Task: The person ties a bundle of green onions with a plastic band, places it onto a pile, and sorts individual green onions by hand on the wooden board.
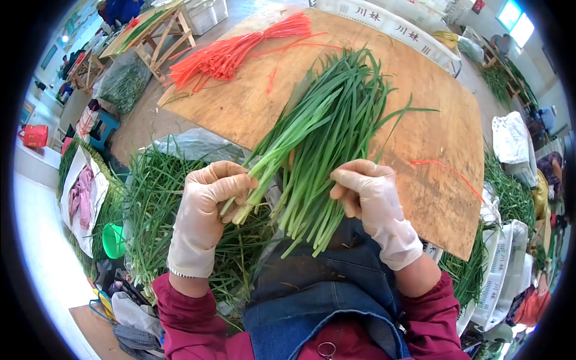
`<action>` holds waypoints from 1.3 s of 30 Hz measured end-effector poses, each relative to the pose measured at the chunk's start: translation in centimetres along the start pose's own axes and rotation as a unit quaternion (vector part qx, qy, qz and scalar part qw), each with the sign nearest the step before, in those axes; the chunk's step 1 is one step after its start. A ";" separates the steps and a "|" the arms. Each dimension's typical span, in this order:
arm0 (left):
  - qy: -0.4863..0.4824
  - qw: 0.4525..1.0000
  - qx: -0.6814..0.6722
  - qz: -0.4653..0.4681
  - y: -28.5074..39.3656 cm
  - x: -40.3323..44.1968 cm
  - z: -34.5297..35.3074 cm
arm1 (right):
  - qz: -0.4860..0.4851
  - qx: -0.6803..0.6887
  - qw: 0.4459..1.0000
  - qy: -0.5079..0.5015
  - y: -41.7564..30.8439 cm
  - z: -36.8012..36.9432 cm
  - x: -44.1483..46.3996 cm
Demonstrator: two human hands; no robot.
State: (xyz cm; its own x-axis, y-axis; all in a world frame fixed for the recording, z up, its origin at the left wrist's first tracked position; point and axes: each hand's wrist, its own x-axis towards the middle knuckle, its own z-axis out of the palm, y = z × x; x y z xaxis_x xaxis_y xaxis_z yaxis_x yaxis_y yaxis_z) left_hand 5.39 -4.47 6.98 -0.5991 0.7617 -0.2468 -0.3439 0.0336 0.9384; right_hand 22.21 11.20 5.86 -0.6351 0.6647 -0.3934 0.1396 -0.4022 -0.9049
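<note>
A loose bunch of garlic chives (336, 132) lies across the near edge of the wooden table, pale stems toward me and dark green leaves pointing away. My left hand (210, 201), in a thin whitish glove, is closed around a few stems at the bunch's left side. Their cut ends stick out below its fingers. On the right side, my right hand (375, 204), gloved alike, pinches at the edge of the bunch; its fingertips partly hide what is between them. One long leaf runs up and right from behind that hand.
Red plastic ties (240, 51) lie bundled at the table's (444, 138) far left; one loose red tie (447, 171) is at right. More chives (174, 210) are heaped at lower left beside a green container (113, 240). White crates (384, 27) stand beyond the table and at right.
</note>
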 end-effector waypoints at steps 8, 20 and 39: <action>-0.051 0.997 0.026 -0.045 -1.0 -1.0 2.3 | 0.034 0.067 0.996 -0.048 -0.4 2.6 0.5; 0.055 0.997 0.034 0.031 -1.4 -2.2 1.2 | 0.050 0.143 0.987 -0.047 1.6 -0.1 0.9; -0.135 0.979 -0.023 -0.152 -2.8 -3.4 5.3 | 0.048 0.248 0.951 -0.181 2.7 -0.2 0.8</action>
State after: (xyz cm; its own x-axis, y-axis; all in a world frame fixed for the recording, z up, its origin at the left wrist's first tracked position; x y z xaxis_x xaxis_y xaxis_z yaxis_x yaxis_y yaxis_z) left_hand 12.23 -3.67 6.52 -0.2542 0.8642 -0.4343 -0.5126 0.2605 0.8182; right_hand 22.22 10.74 3.06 -0.8698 0.3862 -0.3072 -0.1085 -0.7570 -0.6444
